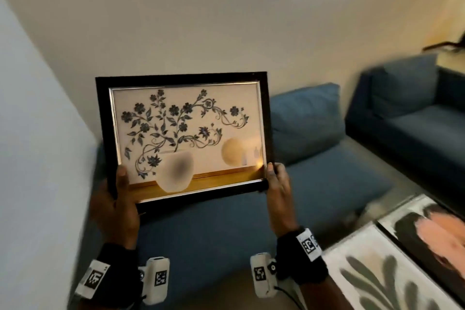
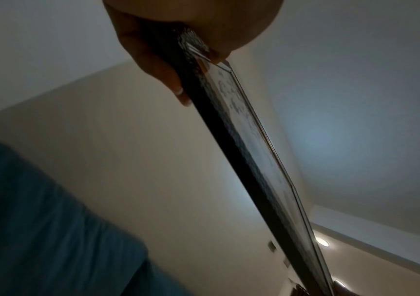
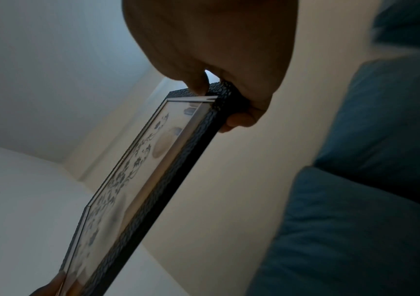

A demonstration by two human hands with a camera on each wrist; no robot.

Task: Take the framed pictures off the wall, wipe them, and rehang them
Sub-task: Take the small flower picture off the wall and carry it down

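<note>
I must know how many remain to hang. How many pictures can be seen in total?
3. The floral framed picture held by both hands; the leaf picture and the pink-and-black picture lying at lower right. Others may be out of view.

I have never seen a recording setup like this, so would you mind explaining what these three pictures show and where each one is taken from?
There is no machine here: a person wears one camera on the head and one on each wrist. The head view looks down at both hands. The left hand and the right hand grip the lower corners of a black-framed flower picture, held up in front of a plain wall above a blue sofa. The two wrist views look along each hand at the same frame, seen edge-on. At lower right, two more pictures lie flat.
</note>
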